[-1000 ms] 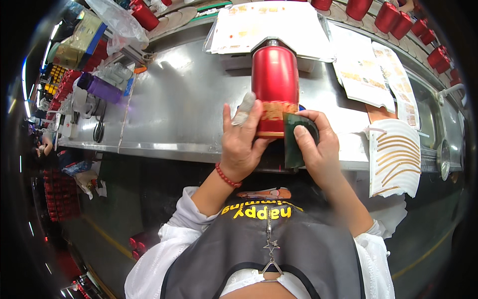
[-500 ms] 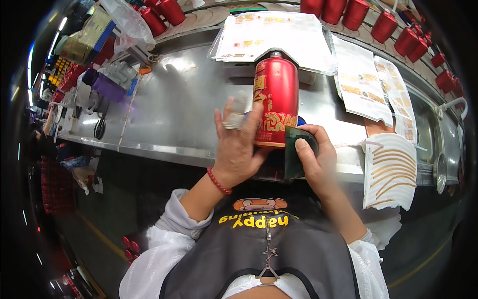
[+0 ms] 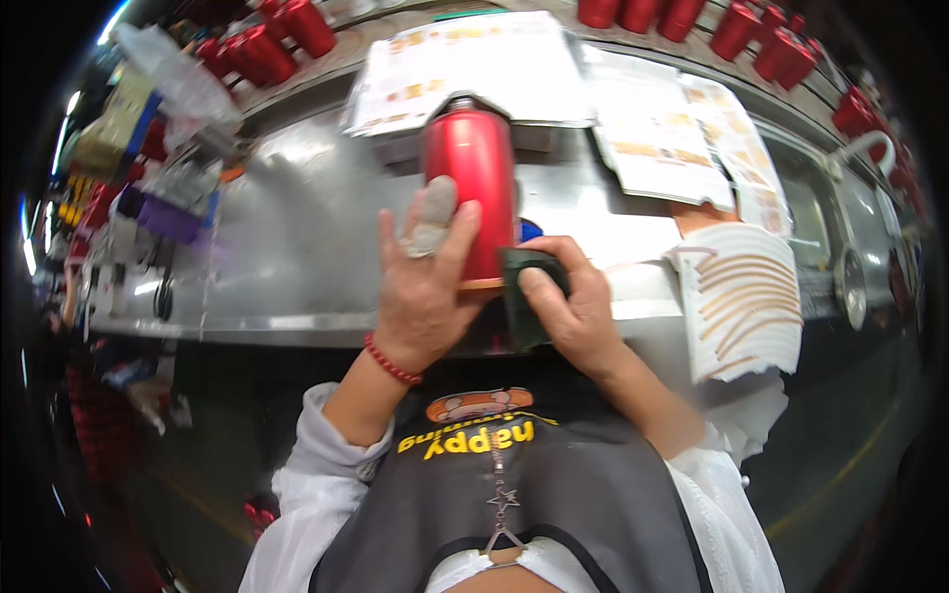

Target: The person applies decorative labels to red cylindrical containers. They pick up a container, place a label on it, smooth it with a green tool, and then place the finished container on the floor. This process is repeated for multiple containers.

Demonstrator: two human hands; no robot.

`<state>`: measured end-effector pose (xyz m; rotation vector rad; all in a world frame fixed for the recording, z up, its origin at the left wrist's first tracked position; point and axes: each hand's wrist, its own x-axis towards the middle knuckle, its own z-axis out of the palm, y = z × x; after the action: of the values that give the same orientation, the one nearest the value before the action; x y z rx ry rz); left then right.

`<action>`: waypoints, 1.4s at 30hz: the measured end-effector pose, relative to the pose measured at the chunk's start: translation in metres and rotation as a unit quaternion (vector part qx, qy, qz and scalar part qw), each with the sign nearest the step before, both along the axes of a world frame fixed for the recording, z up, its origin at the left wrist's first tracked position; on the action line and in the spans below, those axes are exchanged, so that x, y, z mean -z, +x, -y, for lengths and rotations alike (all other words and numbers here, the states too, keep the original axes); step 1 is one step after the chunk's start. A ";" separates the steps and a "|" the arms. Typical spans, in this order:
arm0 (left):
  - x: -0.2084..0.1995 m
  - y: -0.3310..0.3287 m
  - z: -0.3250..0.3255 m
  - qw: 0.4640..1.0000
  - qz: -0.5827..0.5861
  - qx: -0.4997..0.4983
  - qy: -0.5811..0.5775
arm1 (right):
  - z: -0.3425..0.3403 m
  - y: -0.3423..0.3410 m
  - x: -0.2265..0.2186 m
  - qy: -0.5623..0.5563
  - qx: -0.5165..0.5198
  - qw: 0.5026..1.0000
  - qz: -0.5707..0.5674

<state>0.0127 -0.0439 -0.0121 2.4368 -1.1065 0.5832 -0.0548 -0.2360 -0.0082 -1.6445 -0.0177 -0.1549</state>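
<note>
A shiny red bottle (image 3: 484,183) lies lengthwise in front of me, its dark neck pointing away and its gold-rimmed base toward me. My left hand (image 3: 420,282) lies along the bottle's left side, fingers stretched and apart, with pale covers on two fingers and a red bead bracelet at the wrist. In my right hand (image 3: 573,306) a dark green flat piece (image 3: 522,296), perhaps a scraper, is pinched between thumb and fingers. Its edge is by the bottle's lower right side. What supports the bottle is mostly hidden. A blue round part (image 3: 531,230) shows just right of the bottle.
Behind the bottle lies a stack of printed label sheets (image 3: 534,59), with more sheets (image 3: 657,138) to its right. A white pad with curved gold strips (image 3: 746,306) hangs at the bench's right front edge. Red bottles (image 3: 306,28) line a conveyor at the back. Scissors (image 3: 164,295) lie left on the metal bench (image 3: 297,237).
The bottle has turned: its gold print faced me before, and now plain red shows. My left fingers have come against its side. The whole view has shifted, with slight blur.
</note>
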 end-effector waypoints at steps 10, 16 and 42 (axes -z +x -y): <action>0.043 -0.007 -0.020 0.978 -0.111 -0.040 -0.170 | 0.111 0.016 -0.005 -0.352 0.127 0.910 0.178; 0.048 -0.008 -0.020 0.969 -0.147 -0.029 -0.196 | 0.378 0.081 0.020 -0.592 0.362 0.708 -0.132; 0.054 -0.006 -0.022 0.960 -0.178 -0.023 -0.216 | 0.372 0.185 0.053 -0.699 0.140 0.690 -0.124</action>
<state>0.0066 -0.0217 -0.0665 2.0788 -0.6925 0.3359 0.1306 -0.6082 -0.0616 -3.2148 0.4322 -0.1498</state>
